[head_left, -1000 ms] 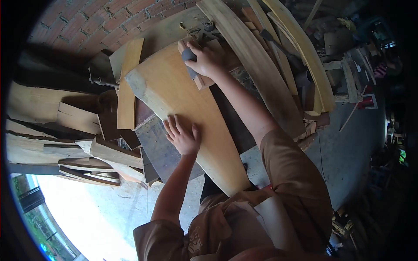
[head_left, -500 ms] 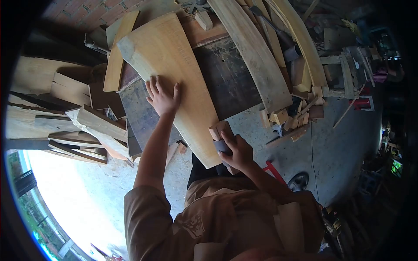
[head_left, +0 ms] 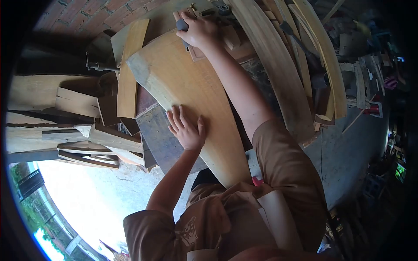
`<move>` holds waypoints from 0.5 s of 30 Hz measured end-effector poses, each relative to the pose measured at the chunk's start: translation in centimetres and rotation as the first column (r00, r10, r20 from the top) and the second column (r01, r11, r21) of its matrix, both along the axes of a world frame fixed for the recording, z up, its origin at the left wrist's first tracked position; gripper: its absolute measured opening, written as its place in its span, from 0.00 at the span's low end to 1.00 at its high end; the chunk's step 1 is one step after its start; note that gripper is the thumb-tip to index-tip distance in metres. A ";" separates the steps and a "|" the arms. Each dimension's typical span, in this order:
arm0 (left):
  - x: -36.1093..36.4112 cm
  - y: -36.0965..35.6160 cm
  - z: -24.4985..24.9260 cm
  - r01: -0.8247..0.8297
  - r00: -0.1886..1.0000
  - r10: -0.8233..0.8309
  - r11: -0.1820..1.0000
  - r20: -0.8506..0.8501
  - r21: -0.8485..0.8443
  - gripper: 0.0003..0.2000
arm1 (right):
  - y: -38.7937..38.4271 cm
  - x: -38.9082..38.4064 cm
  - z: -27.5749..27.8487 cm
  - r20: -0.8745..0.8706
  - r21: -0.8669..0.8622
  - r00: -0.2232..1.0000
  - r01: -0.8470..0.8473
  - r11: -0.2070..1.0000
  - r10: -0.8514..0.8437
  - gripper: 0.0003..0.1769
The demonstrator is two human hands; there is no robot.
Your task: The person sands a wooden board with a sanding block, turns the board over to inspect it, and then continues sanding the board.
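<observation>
A long, pale wooden board [head_left: 174, 74], wide at the far end and narrower toward my body, lies across a dark work surface [head_left: 161, 135]. My left hand [head_left: 189, 131] rests flat near its left edge, fingers spread. Out at the far right corner of the board, my right hand [head_left: 201, 31] is wrapped round a sanding block [head_left: 183, 29], a wooden block with a dark grey abrasive band. My palm and fingers cover much of the block.
A curved plank [head_left: 278, 65] lies to the right, with more long boards beside it. A narrow board [head_left: 133, 65] and a metal clamp [head_left: 100, 66] are at the left. Stacked offcuts [head_left: 113, 137] stand left of the bench; a brick wall [head_left: 82, 17] rises behind.
My right hand has carried the sanding block from the board's near end to its far end. The left hand stays flat on the board, and the whole view has shifted slightly.
</observation>
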State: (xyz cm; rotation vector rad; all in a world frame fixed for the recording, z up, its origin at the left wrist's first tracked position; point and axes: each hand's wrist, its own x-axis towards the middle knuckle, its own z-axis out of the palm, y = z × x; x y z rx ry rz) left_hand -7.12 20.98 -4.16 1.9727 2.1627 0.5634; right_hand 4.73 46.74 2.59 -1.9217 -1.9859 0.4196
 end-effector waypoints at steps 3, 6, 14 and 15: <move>-0.1 0.0 -0.4 0.014 1.000 -0.015 0.999 0.013 0.052 0.34 | -1.9 0.6 0.0 0.051 0.036 0.999 -0.004 0.999 0.002 0.37; 0.1 0.1 -0.3 0.001 1.000 -0.001 0.998 -0.002 0.063 0.33 | -8.6 1.6 -1.2 0.121 0.090 0.992 0.029 0.996 -0.039 0.37; 0.1 0.4 -1.4 -0.060 0.996 0.051 0.989 0.068 0.135 0.32 | -40.0 7.7 -2.1 -0.012 -0.086 0.999 0.033 0.996 -0.034 0.41; 0.0 0.2 -1.4 -0.075 0.996 0.069 0.991 0.051 0.113 0.32 | -44.0 8.0 -2.0 0.005 -0.114 0.999 0.039 0.993 -0.039 0.42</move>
